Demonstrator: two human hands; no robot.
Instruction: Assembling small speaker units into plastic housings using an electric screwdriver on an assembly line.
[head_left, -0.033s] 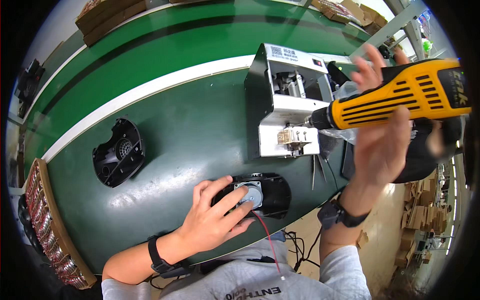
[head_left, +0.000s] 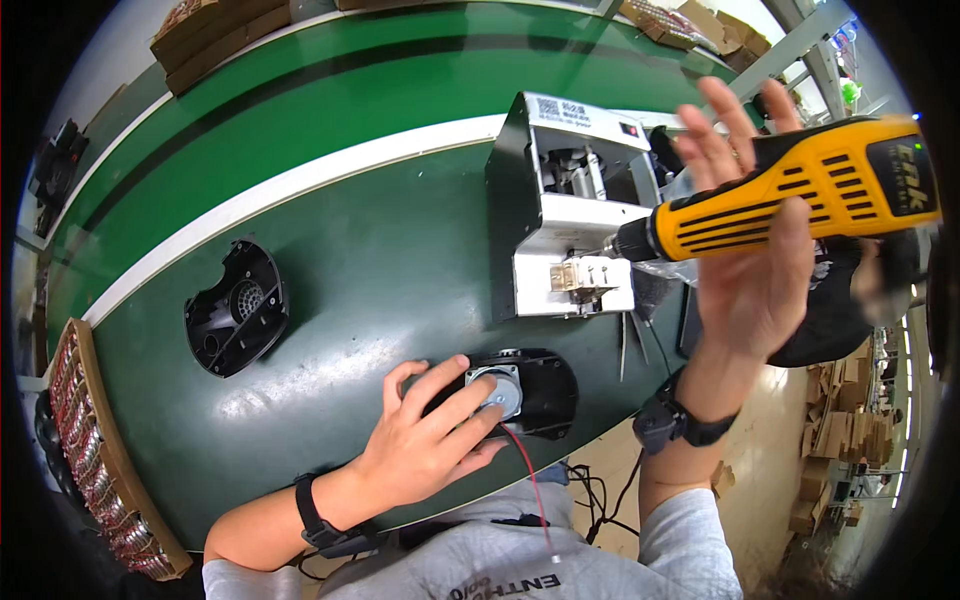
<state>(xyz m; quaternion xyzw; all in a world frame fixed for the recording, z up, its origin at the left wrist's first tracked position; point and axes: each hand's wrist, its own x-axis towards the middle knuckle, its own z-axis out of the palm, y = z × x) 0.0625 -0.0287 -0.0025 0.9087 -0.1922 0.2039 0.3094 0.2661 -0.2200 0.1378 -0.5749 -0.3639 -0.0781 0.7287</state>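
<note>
My left hand (head_left: 430,430) lies over a small round silver speaker (head_left: 508,394), its fingers bent and pressing on it. The speaker sits in a black plastic housing half (head_left: 552,392) near the front edge, a red wire hanging from it. My right hand (head_left: 750,290) cradles a yellow and black electric screwdriver (head_left: 780,205), thumb on the near side and the other fingers spread behind it. Its bit points left at the front of a white and black screw feeder (head_left: 575,215); whether they touch I cannot tell.
Another black housing half (head_left: 238,308) with a round grille lies left on the green table (head_left: 350,270). A cardboard box of wired parts (head_left: 100,450) stands at the left edge. Tweezers (head_left: 628,345) lie beside the feeder. A green conveyor belt (head_left: 370,75) runs behind; another person (head_left: 825,310) is at right.
The screwdriver and my right hand have shifted slightly, the fingers behind the tool moving a little left. My left hand stays on the speaker. The whole view has moved slightly.
</note>
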